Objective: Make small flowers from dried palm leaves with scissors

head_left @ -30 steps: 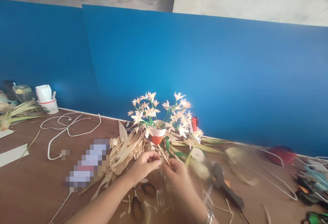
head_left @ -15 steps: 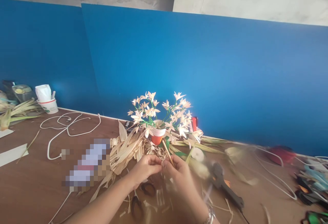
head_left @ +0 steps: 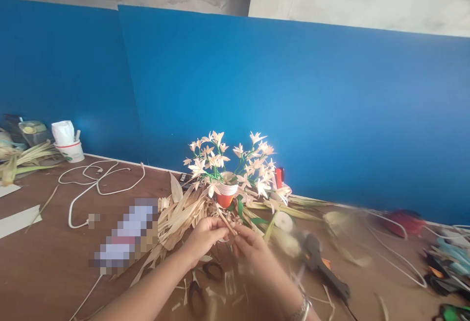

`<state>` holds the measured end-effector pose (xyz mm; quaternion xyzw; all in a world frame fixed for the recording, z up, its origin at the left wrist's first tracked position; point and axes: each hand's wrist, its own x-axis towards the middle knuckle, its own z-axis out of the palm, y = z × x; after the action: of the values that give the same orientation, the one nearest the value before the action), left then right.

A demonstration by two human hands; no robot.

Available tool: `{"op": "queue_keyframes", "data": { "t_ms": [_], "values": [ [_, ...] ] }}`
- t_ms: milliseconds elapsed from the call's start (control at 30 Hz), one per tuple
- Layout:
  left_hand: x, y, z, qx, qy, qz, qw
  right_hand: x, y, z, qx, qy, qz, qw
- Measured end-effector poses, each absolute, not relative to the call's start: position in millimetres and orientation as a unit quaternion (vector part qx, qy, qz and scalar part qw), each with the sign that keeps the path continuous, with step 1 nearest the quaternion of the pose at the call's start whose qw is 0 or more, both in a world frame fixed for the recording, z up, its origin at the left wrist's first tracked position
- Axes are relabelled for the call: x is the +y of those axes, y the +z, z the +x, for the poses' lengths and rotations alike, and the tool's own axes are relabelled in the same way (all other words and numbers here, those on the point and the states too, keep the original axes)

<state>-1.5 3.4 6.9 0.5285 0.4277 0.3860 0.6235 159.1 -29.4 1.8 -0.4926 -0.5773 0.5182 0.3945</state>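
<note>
In the head view, I see the person's two hands close together above the desk (head_left: 47, 272). The right hand (head_left: 253, 245) pinches the lower end of a thin stick (head_left: 226, 221) between thumb and fingers. The left hand (head_left: 206, 238) has its fingers narrow, just beside the stick's middle; I cannot tell whether they grip it or only support it. The stick is tilted, its free end toward the red cup (head_left: 226, 198); such a fingertip hold probably allows fine turning. Flowers (head_left: 213, 162) spread around the cup, which perhaps keeps their stems upright. Dry husks (head_left: 181, 216) lie to the left, scissors (head_left: 197, 297) under the arms and a glue gun (head_left: 325, 268) to the right, probably for easy reach.
</note>
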Motion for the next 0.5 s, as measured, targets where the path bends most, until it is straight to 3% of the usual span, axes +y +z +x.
{"op": "queue_keyframes", "data": {
  "t_ms": [133,300,500],
  "values": [
    [0.2,3.8,2.4,0.46,0.398,0.509,0.609,-29.2,-4.8,157.7,-0.575,0.515,-0.491,0.406],
    [-4.0,-1.5,10.3,0.486,0.435,0.453,0.607,-34.1,-11.7,150.8,-0.668,0.336,-0.508,0.427],
    [-5.2,-2.1,14.5,0.499,0.449,0.423,0.609,-38.5,-18.1,146.9,-0.726,0.199,-0.567,0.335]
  ]
}}
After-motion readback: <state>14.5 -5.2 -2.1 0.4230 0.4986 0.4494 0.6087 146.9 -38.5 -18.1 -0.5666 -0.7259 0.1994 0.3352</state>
